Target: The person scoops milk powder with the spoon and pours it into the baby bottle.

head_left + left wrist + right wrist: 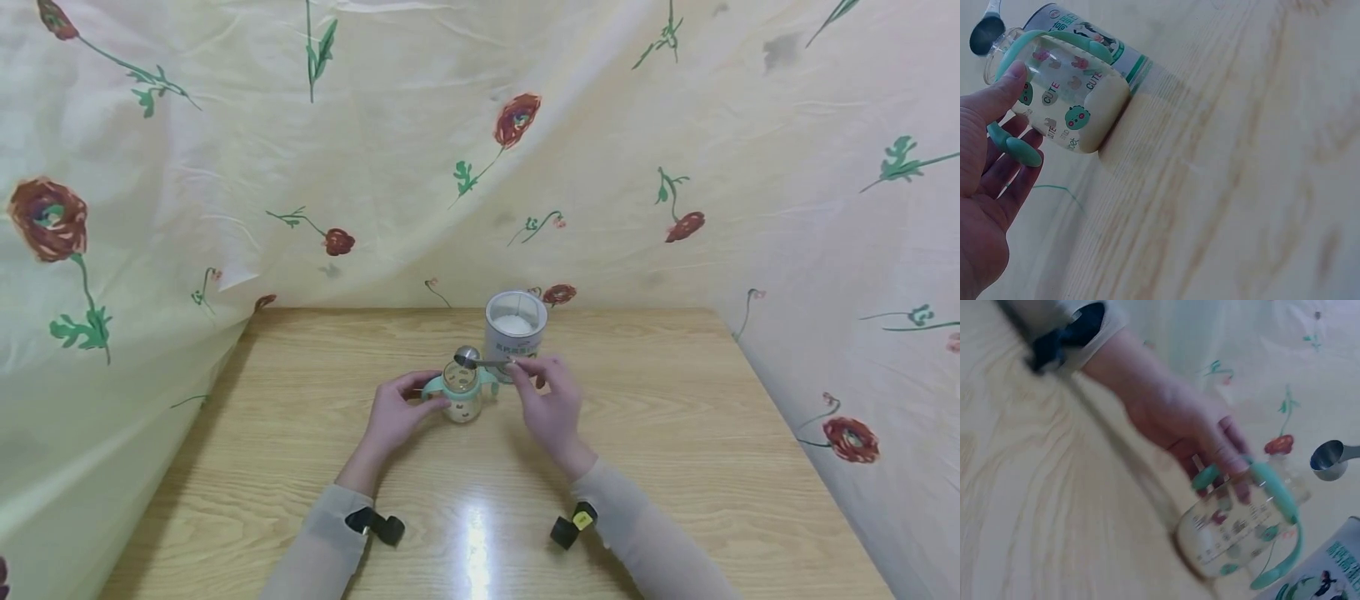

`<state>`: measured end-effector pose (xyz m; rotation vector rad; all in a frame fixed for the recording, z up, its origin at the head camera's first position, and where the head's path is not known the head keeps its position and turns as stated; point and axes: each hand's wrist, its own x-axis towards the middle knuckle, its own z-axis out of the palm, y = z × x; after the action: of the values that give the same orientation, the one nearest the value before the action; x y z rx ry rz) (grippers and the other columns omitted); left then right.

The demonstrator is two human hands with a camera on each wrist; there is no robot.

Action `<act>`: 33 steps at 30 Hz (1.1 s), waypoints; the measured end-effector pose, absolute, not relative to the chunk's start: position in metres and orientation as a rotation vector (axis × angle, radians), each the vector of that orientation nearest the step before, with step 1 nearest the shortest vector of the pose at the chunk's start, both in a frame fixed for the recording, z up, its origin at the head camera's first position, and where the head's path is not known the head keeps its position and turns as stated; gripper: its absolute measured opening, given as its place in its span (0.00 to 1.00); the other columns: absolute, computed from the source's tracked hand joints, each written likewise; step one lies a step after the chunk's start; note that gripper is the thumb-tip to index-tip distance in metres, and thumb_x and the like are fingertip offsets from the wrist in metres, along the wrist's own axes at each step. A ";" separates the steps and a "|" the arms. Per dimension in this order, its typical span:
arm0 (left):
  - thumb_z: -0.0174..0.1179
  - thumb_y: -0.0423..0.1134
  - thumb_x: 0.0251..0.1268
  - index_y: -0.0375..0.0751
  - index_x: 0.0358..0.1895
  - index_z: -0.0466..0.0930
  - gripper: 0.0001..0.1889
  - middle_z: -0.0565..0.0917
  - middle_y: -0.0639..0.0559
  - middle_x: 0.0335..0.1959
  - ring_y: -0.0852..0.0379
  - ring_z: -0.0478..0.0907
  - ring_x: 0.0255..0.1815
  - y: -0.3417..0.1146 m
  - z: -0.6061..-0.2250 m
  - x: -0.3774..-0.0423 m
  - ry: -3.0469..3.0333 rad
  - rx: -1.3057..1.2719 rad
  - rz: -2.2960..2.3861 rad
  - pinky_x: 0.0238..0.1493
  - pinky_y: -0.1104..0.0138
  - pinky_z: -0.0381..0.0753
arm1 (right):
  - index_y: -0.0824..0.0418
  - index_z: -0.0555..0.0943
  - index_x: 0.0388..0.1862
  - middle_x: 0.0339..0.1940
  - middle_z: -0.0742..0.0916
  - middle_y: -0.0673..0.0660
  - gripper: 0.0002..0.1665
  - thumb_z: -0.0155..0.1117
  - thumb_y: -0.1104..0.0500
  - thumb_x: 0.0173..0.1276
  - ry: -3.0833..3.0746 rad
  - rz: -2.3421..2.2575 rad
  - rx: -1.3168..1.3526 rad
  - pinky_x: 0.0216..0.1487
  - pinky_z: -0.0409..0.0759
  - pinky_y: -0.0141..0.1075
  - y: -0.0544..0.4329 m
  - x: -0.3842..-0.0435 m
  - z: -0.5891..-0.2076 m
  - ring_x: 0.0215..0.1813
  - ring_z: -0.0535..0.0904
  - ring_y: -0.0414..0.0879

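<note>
Head view centres on the lidless bottle (462,406), upright on the desk (660,467), the left hand (397,411) gripping it beside one handle. Close above its mouth hangs a metal scoop (467,357), its stem pinched by the right hand (552,406); whether it holds anything is unclear. Just behind stands an open can (504,348) of white powder (513,324). Best to steady the bottle, centre the scoop over the opening and tip it slowly.
</note>
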<state>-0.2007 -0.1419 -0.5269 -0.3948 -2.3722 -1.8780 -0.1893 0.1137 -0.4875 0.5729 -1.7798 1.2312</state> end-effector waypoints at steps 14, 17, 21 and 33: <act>0.83 0.38 0.58 0.44 0.58 0.90 0.24 0.91 0.51 0.52 0.52 0.86 0.53 -0.144 -0.526 -0.202 -2.393 -0.394 -1.860 0.59 0.54 0.85 | 0.69 0.87 0.46 0.34 0.88 0.47 0.11 0.73 0.60 0.75 -1.821 1.781 0.030 0.32 0.75 0.28 0.131 -0.199 -0.456 0.32 0.78 0.39; 0.82 0.38 0.58 0.43 0.58 0.89 0.23 0.91 0.51 0.52 0.52 0.86 0.53 -0.144 -0.526 -0.203 -2.389 -0.412 -1.860 0.59 0.53 0.85 | 0.68 0.88 0.46 0.34 0.89 0.48 0.13 0.74 0.57 0.76 -1.806 1.768 0.007 0.32 0.74 0.28 0.138 -0.204 -0.452 0.31 0.77 0.39; 0.82 0.38 0.58 0.43 0.58 0.90 0.23 0.91 0.50 0.52 0.51 0.86 0.53 -0.144 -0.527 -0.202 -2.382 -0.426 -1.862 0.58 0.51 0.85 | 0.65 0.88 0.46 0.34 0.89 0.46 0.14 0.74 0.54 0.76 -1.797 1.763 -0.056 0.31 0.71 0.27 0.146 -0.210 -0.450 0.32 0.76 0.39; 0.82 0.39 0.58 0.44 0.58 0.90 0.23 0.91 0.51 0.53 0.51 0.86 0.53 -0.145 -0.530 -0.202 -2.387 -0.411 -1.870 0.59 0.53 0.85 | 0.66 0.89 0.48 0.34 0.87 0.45 0.18 0.74 0.51 0.76 -1.849 1.713 -0.171 0.31 0.69 0.30 0.164 -0.227 -0.452 0.31 0.73 0.41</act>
<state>-0.2018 -0.1446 -0.5303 -0.4112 -2.3867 -1.8695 -0.2271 0.1640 -0.4525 -0.1711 -1.8493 1.7135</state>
